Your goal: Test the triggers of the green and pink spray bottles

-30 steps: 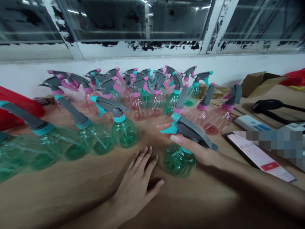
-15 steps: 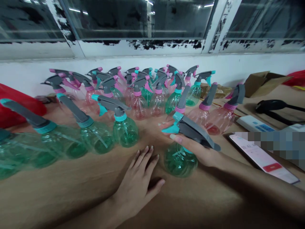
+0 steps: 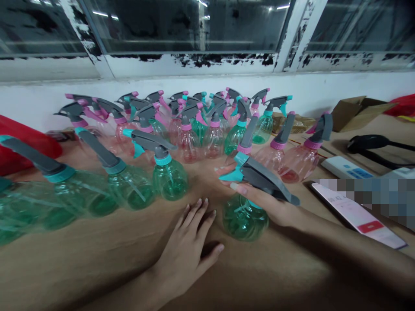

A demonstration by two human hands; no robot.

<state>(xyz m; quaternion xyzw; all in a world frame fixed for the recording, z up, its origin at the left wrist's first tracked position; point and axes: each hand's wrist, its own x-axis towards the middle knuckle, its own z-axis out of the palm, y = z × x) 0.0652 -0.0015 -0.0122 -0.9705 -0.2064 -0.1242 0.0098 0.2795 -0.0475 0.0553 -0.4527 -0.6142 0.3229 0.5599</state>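
My right hand (image 3: 272, 203) is wrapped round the neck of a green spray bottle (image 3: 244, 222) with a grey and turquoise trigger head. The bottle stands upright on the wooden table (image 3: 129, 259), its nozzle pointing left. My left hand (image 3: 191, 242) lies flat on the tabletop with fingers spread, to the left of that bottle and holding nothing. Just beyond its fingertips is another upright green spray bottle (image 3: 170, 181). More green spray bottles (image 3: 129, 190) extend in a row to the left.
Behind stand several pink spray bottles (image 3: 188, 144) mixed with green ones, near the white wall (image 3: 324, 90). On the right are a phone (image 3: 359, 216), a white device with blue buttons (image 3: 346, 166), a black looped object (image 3: 369, 142) and a cardboard box (image 3: 359, 112). Red material (image 3: 26, 144) is at left.
Both hands and the held spray bottle keep almost the same place. The view has shifted very slightly.
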